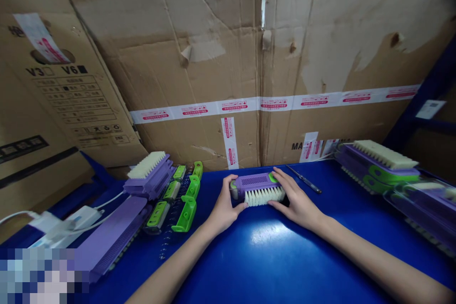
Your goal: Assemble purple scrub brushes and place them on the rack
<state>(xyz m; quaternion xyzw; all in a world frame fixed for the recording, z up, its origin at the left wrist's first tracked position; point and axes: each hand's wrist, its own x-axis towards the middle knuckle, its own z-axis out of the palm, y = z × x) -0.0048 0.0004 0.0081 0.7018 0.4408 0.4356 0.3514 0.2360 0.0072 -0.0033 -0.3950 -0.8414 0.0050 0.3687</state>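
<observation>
The left hand [223, 208] and right hand [298, 203] grip the brush [255, 182] between them, partly hiding its ends; whether it touches the blue table [270, 266] is unclear. Behind stands cardboard [199, 69]; the right edge cuts off another brush [429, 211].

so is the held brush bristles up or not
Not bristles up: on the held brush, the white bristles show below the purple body.
</observation>
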